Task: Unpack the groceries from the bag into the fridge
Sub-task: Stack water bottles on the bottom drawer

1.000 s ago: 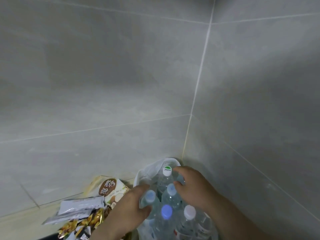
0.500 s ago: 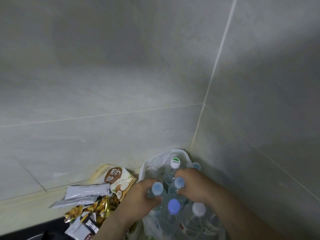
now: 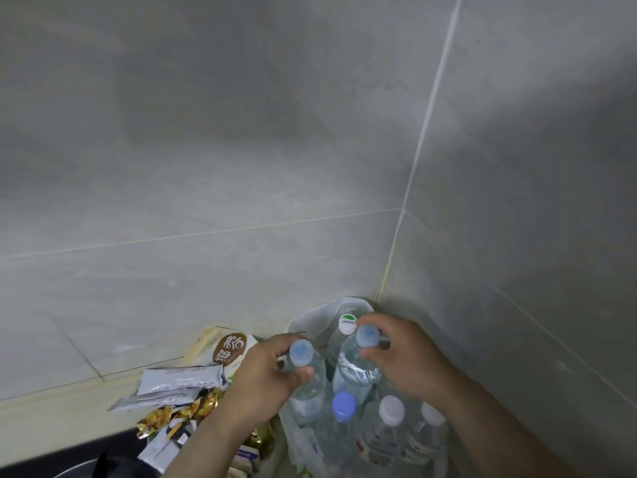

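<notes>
Left hand grips neck of left bottle; right hand pinches top of right bottle at cap. Hands apart, one bottle each. We see both bottles upright, lower ends in white bag between hands. Spare bottles just below hands, same bag. Snack packets left of left hand, on table.

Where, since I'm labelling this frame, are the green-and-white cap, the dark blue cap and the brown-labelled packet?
green-and-white cap [image 3: 347,323], head view, its flat top.
dark blue cap [image 3: 343,406], head view, its flat top.
brown-labelled packet [image 3: 234,350], head view, its brown oval print.
</notes>
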### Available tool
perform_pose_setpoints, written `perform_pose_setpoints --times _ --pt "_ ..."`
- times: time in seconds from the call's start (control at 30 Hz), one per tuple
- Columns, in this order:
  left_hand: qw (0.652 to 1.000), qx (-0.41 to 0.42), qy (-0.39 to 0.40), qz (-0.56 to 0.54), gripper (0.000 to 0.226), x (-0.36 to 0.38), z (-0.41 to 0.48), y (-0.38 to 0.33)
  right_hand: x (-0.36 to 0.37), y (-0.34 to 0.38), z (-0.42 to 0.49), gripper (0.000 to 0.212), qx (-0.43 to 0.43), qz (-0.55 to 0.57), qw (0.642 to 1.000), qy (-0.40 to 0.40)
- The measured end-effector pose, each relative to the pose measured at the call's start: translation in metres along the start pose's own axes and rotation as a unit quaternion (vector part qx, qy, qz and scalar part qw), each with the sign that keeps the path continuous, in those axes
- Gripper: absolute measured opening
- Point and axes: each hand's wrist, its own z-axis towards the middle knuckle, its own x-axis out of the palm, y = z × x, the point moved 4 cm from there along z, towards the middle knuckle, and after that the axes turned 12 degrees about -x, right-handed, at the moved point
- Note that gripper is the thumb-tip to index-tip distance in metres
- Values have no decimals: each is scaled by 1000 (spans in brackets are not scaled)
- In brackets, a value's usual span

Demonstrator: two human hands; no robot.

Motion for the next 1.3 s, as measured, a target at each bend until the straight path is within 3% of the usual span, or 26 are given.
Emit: perform_pose_setpoints --times 0.4,0.63,0.87,1.3 --pt "989 79 -109 -64 27 -57 -45 -97 -80 88 -19 42 -48 27 985 -160" --pt "980 139 -122 -71 28 -69 -88 -142 -115 125 -61 37 -68 153 949 -268" --pt "982 138 -39 -124 25 -43 -117 -152 -123 128 -131 37 -29 150 944 -293" --pt "972 183 110 -102 25 36 -174 -192 -160 126 -252 39 15 126 929 -347"
